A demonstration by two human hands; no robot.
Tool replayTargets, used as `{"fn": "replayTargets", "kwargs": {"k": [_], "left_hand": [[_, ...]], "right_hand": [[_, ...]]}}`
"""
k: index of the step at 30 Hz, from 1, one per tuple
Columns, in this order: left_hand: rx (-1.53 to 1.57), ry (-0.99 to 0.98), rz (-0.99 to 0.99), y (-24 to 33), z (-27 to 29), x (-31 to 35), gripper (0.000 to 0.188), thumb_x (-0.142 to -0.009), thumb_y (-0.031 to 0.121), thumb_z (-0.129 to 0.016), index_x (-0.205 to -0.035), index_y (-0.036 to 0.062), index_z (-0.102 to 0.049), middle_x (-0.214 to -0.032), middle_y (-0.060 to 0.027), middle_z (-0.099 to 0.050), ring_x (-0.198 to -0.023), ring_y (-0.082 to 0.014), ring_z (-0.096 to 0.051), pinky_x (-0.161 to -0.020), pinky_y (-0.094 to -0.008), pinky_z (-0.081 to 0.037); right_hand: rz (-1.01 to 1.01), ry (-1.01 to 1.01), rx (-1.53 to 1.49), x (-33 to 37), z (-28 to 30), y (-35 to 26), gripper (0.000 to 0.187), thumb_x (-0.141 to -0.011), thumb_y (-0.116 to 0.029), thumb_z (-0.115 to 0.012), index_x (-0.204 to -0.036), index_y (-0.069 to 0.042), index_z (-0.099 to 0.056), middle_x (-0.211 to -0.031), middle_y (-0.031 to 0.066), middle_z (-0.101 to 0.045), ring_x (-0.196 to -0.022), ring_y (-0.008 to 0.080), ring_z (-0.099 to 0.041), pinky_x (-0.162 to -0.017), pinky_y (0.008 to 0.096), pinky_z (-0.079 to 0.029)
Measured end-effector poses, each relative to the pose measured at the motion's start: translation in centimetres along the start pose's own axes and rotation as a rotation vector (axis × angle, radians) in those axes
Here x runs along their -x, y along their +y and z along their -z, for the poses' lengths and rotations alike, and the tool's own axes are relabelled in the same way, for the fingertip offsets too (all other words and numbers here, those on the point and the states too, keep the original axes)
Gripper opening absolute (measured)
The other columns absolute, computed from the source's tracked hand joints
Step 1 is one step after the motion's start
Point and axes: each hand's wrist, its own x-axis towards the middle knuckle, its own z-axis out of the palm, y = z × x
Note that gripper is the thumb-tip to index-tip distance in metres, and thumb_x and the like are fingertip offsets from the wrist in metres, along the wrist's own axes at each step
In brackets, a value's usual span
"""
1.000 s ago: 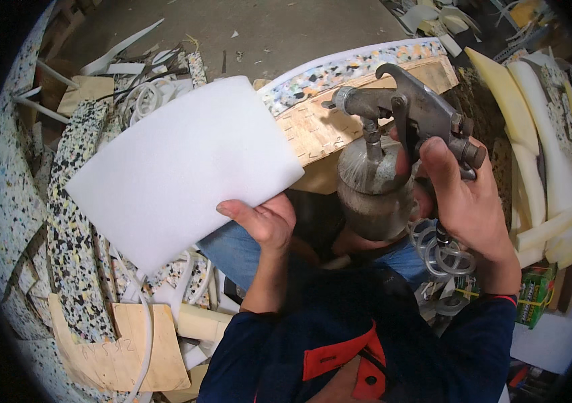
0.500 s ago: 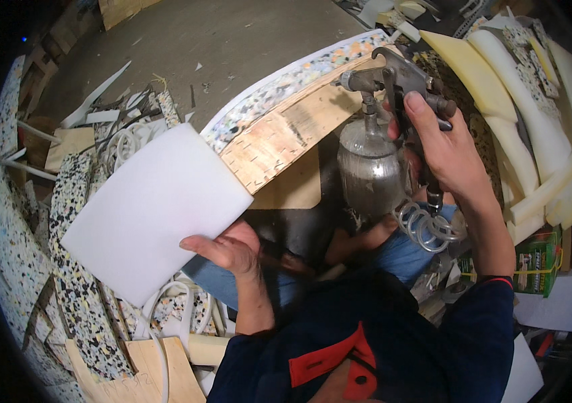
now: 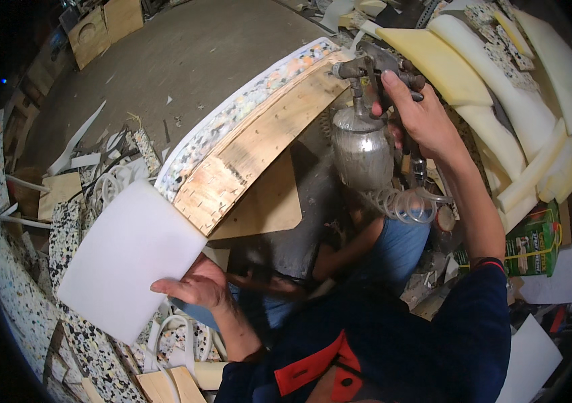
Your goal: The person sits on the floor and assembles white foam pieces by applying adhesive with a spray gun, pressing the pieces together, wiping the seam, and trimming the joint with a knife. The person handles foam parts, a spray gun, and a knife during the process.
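White foam sheet [image 3: 121, 262]: in the head view it was at the left, tilted, its lower right edge in the left hand [image 3: 199, 285] and its upper right edge meeting the near end of a wooden board [image 3: 259, 138]; whether the two were joined could not be told.
Left-hand fingers: grasping the sheet, thumb laid over the white face, the others under the edge and partly hidden.
Wooden board: slanted from the sheet up and rightward, with staples in its face and dark smudges by the near end.
Speckled foam strip [image 3: 259, 94]: ran along the board's far side, edged with a white outer layer.
Spray gun [image 3: 383, 64]: was in the right hand [image 3: 427, 124], nozzle toward the left, close to the board's far end in view; contact could not be told.
Right-hand fingers: clenched around the gun's handle, the thumb against its back; how far the trigger was pressed could not be told.
Metal cup [image 3: 363, 154]: hung below the gun, nearly upright.
Coiled hose [image 3: 403, 205]: looped, clear, just under the cup.
Plywood panel [image 3: 269, 208]: showed beneath the board.
Right side: a yellow foam slab [image 3: 434, 64] was beside white foam pieces [image 3: 501, 87], with a green box [image 3: 534, 248] below.
Left side: speckled foam scraps [image 3: 14, 289] were heaped near the grey floor [image 3: 212, 54].
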Motion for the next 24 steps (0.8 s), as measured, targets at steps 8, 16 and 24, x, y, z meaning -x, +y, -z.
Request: {"fn": "replayTargets", "kwargs": {"k": [8,16,24], "left_hand": [[-0.037,-0.009,0.018,0.0,0.4,0.0,0.078,-0.1,0.061,-0.042,-0.153,0.0046,-0.029,-0.149,-0.015,-0.044,-0.136,-0.032,-0.046,-0.115,-0.0514,-0.038],[0.01,-0.019,0.059,0.1,0.4,-0.6,0.075,-0.102,0.059,-0.041,-0.152,0.0045,-0.031,-0.146,-0.0152,-0.048,-0.13,-0.0301,-0.052,-0.112,-0.0483,-0.042],[0.016,-0.051,0.01,-0.1,-0.4,-1.2,0.07,-0.102,0.053,-0.045,-0.15,0.0027,-0.034,-0.145,-0.0158,-0.049,-0.129,-0.029,-0.053,-0.112,-0.0463,-0.043]], "right_hand": [[0.014,0.073,-0.026,-2.9,2.7,2.2,0.048,-0.1,-0.05,-0.054,-0.097,-0.002,-0.059,-0.077,0.0036,-0.06,-0.047,0.0099,-0.049,-0.042,0.0279,-0.043],[-0.015,0.109,0.181,-3.4,2.9,3.6,0.049,-0.101,-0.05,-0.053,-0.094,-0.002,-0.061,-0.072,0.0021,-0.06,-0.048,0.009,-0.049,-0.043,0.0275,-0.041],[-0.017,-0.043,-0.007,1.5,4.3,5.0,0.049,-0.103,-0.048,-0.049,-0.116,-0.003,-0.065,-0.085,0.0031,-0.068,-0.05,0.0067,-0.047,-0.044,0.0241,-0.039]]}}
